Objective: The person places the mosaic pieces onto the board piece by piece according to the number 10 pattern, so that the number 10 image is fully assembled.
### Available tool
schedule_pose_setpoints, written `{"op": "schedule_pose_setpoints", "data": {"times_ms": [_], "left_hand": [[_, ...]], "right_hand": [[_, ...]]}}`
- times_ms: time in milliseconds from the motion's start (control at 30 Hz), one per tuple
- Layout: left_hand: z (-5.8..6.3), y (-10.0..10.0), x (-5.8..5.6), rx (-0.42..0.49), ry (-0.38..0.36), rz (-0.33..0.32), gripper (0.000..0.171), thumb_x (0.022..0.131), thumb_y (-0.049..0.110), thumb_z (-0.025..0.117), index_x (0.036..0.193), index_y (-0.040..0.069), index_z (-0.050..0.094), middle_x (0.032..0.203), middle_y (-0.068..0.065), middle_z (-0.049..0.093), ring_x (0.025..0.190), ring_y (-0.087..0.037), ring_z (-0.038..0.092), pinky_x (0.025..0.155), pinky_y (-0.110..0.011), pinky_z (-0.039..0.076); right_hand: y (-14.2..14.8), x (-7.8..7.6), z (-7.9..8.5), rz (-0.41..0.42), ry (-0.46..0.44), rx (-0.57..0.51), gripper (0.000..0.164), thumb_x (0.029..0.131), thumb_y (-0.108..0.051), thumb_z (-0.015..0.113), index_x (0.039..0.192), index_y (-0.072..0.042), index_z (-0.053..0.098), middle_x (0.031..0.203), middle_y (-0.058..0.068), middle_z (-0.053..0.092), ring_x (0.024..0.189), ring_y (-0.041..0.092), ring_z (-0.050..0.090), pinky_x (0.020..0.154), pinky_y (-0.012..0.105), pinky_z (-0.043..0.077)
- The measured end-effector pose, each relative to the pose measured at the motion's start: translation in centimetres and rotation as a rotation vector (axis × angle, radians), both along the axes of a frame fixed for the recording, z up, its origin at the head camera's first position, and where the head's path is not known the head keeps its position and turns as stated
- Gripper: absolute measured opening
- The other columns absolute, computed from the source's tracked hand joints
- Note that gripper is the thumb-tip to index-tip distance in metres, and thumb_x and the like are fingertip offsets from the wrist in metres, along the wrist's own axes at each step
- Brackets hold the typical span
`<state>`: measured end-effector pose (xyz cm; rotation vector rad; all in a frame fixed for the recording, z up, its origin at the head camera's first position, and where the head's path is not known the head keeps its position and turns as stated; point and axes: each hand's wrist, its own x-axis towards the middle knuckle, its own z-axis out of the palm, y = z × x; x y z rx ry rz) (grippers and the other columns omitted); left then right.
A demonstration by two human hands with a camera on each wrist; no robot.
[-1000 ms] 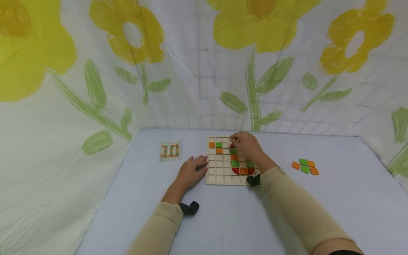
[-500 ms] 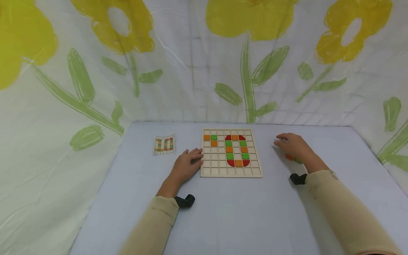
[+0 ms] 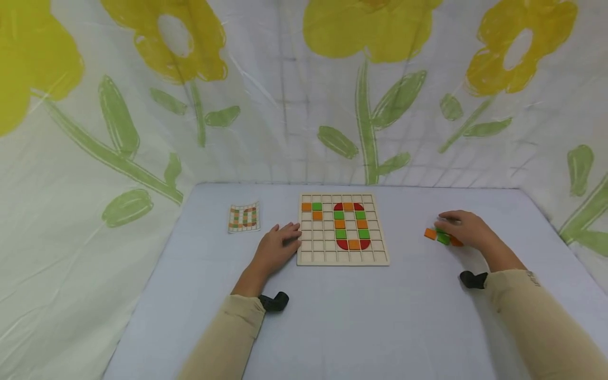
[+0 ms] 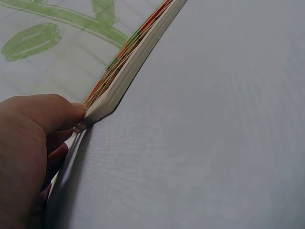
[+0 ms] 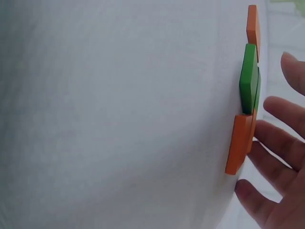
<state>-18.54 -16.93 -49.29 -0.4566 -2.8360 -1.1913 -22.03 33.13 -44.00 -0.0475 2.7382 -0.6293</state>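
My left hand (image 3: pixel 275 248) lies at the left edge of a light wooden grid board (image 3: pixel 313 248), fingers relaxed. In the left wrist view its thumb (image 4: pixel 66 113) touches the board's edge. Green and orange square tiles with red rounded corner tiles form an upright ring (image 3: pixel 340 224) on the board; a few more squares (image 3: pixel 316 215) sit at its upper left. My right hand (image 3: pixel 467 229) is over several loose tiles, partly hiding them. An orange tile (image 3: pixel 430 234) and a green tile (image 3: pixel 443 239) show beside it. In the right wrist view its fingers (image 5: pixel 281 143) are spread close to the tiles.
A small pattern card (image 3: pixel 244 217) with a printed coloured grid lies left of the board. Behind the pale table (image 3: pixel 347 316) hangs a white curtain (image 3: pixel 266 148) with painted yellow flowers.
My right hand has moved right from the top of the board to the loose tiles, uncovering the tile ring. My left hand has stayed at the board's edge. The head view has shifted slightly.
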Motion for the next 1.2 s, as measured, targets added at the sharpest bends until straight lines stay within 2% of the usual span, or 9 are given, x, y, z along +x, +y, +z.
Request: {"op": "schedule_pose_setpoints", "data": {"times_ms": [133,367,533,800,967,1200], "left_hand": [[0.2,-0.1,0.3,0.003,0.005,0.008,0.033,0.095,0.023,0.066,0.124,0.009,0.069,0.142,0.003,0.057,0.136,-0.017,0.049,0.124,-0.040,0.023],[0.5,-0.4,0.3,0.012,0.009,0.028,0.033,0.094,0.024,0.066,0.124,0.009,0.069,0.142,0.003,0.057,0.135,-0.017,0.050,0.124,-0.039,0.022],[0.5,-0.6,0.3,0.006,0.001,0.043,0.033,0.094,0.024,0.067,0.123,0.010,0.070,0.142,0.004,0.057,0.136,-0.016,0.050,0.124,-0.039,0.023],[0.3,-0.9,0.2,-0.002,-0.003,0.043,0.033,0.095,0.025,0.066,0.124,0.011,0.069,0.142,0.005,0.056,0.136,-0.015,0.048,0.124,-0.039,0.022],[0.3,-1.0,0.3,0.008,0.008,0.045,0.033,0.095,0.025,0.065,0.124,0.011,0.069,0.142,0.003,0.057,0.136,-0.016,0.049,0.124,-0.041,0.023],[0.0,-0.7,0.2,0.012,0.005,0.030,0.032,0.095,0.024,0.066,0.124,0.011,0.069,0.142,0.004,0.057,0.136,-0.016,0.049,0.124,-0.039,0.022]], "right_hand": [[-0.4,-0.2,0.2,0.011,0.000,-0.011,0.080,0.096,-0.064,0.045,0.143,0.000,0.045,0.150,0.036,0.029,0.136,0.058,0.023,0.107,0.072,0.029],[-1.0,-0.6,0.9,0.004,-0.023,-0.103,0.069,0.099,-0.055,0.048,0.140,0.001,0.048,0.149,0.034,0.032,0.137,0.055,0.026,0.107,0.069,0.032],[-1.0,-1.1,1.3,0.022,-0.023,-0.076,0.061,0.098,-0.048,0.054,0.136,0.000,0.054,0.152,0.031,0.034,0.139,0.055,0.023,0.109,0.070,0.029],[-1.0,-1.4,1.6,0.062,0.008,-0.063,0.047,0.096,-0.028,0.063,0.130,0.004,0.059,0.151,0.029,0.036,0.140,0.056,0.020,0.110,0.072,0.024],[-1.1,-1.8,1.7,0.062,0.016,-0.054,0.043,0.095,-0.027,0.064,0.125,0.004,0.064,0.150,0.029,0.038,0.140,0.055,0.020,0.111,0.071,0.023],[-0.4,-1.8,1.1,-0.001,-0.035,-0.067,0.037,0.090,-0.035,0.069,0.104,-0.002,0.063,0.152,0.027,0.037,0.140,0.051,0.024,0.110,0.066,0.030]]}}
